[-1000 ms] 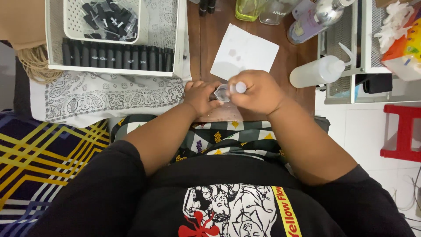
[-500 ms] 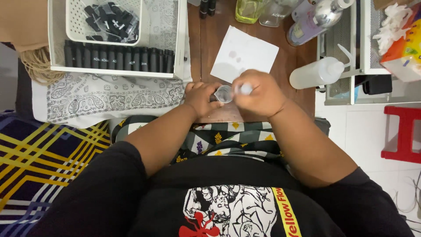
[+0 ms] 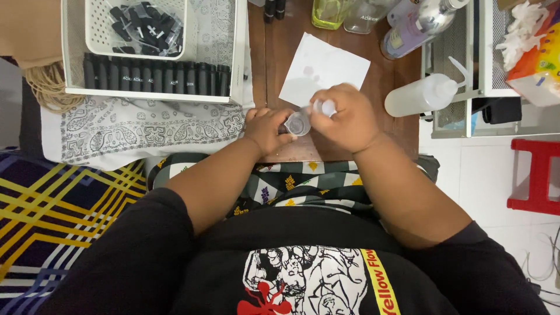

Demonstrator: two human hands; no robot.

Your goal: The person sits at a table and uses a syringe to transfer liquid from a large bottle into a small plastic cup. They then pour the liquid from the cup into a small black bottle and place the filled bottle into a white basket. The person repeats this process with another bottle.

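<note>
The left hand [image 3: 265, 128] and right hand [image 3: 344, 116] meet at the near edge of the wooden surface [image 3: 402, 122], just above the person's lap; between them sits a small clear cup [image 3: 298, 123], tilted, its mouth turned toward the camera. The left grip pinches a small dark vial [image 3: 283, 128] against the cup's left side; only its tip shows. The right grip is clenched around a small white piece [image 3: 328, 107] at the cup's upper right — what that piece is cannot be told.

Just beyond the knuckles lies a white paper square [image 3: 324, 67], its near corner partly under the right hand; a few faint spots mark it. Left of the hands a patterned cloth [image 3: 146, 128] hangs over the surface edge, and on it stands a white tray [image 3: 240, 58] with a row of dark vials [image 3: 154, 76] along its near wall and a white basket [image 3: 96, 35] of black caps behind.

To the right a squeeze bottle [image 3: 420, 96] lies near the right wrist, nozzle against a mesh rack [image 3: 455, 41]; bare wood between the two leaves a narrow lane. At the far edge stand a clear bottle [image 3: 417, 26] and a yellow jar [image 3: 329, 13]; a red stool [image 3: 536, 175] sits on the floor, well apart.
</note>
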